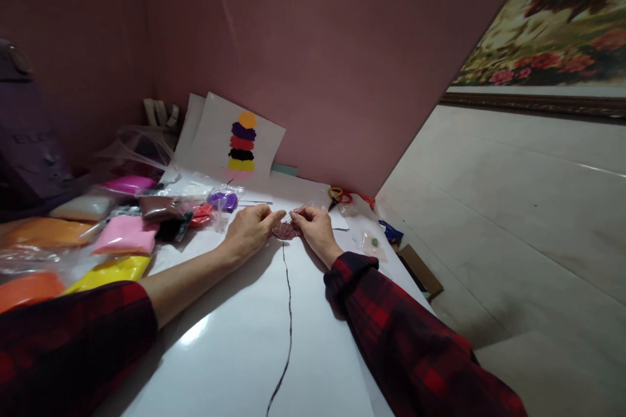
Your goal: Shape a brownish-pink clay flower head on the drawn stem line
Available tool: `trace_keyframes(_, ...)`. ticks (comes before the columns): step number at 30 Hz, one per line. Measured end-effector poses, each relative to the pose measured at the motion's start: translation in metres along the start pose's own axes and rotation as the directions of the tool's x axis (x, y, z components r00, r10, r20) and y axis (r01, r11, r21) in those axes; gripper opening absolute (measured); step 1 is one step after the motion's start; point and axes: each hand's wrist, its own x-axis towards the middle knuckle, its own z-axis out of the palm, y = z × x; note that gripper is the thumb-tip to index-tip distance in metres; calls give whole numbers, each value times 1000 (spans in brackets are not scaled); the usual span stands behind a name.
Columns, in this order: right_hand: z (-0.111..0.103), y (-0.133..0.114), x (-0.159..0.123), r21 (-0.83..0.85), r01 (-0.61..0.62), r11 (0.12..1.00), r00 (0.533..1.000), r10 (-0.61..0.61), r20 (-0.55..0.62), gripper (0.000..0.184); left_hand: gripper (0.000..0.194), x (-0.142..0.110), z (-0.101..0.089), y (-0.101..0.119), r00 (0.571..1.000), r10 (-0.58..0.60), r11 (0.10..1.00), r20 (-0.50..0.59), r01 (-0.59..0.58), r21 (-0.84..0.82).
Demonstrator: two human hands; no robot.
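Both hands meet over a white sheet (235, 326), close above a small brownish-mauve piece that looks like modelling clay (283, 230). Thumb and fingers of my left hand (253, 228) are pinched together at the piece's upper left. My right hand (315, 229) pinches at its upper right, covering part of it. Whatever is between the fingertips is too small to make out. A few pale streaks show on the piece between the hands. From its lower edge a thin dark wavy line (289, 313) runs down the sheet toward me.
Bags of coloured clay, among them pink (124, 235), yellow (110, 272) and brown (161, 208), crowd the left side. A card with stacked colour patches (264, 143) leans against the pink panel (313, 65). Scissors (340, 195) and a small clear bag (374, 244) lie on the right.
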Motion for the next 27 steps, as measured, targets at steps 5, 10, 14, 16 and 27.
trace_keyframes(5, 0, 1, 0, 1, 5, 1000, 1000, -5, -2, 19, 25, 3, 3, -4, 1000, -25, 1000, -9, 24, -10)
trace_keyframes(10, -1, -1, 0, -11, 8, 1000, 1000, -8, 2, 19, 22, 4, 4, -7, 1000, 3, 1000, -8, -3, -10)
trace_keyframes(14, 0, -2, 0, -7, 5, 1000, 1000, -5, 3, 19, 17, 4, 4, -7, 1000, 0, 1000, -8, 0, 1)
trace_keyframes(16, 0, -1, 0, -10, 1, 1000, 1000, -1, -2, 18, 12, 4, 3, -7, 1000, -3, 1000, -7, 3, -4)
trace_keyframes(27, 0, -1, 0, -5, 3, 1000, 1000, -3, -1, 20, 7, 4, 4, -8, 1000, 6, 1000, -18, -6, 9)
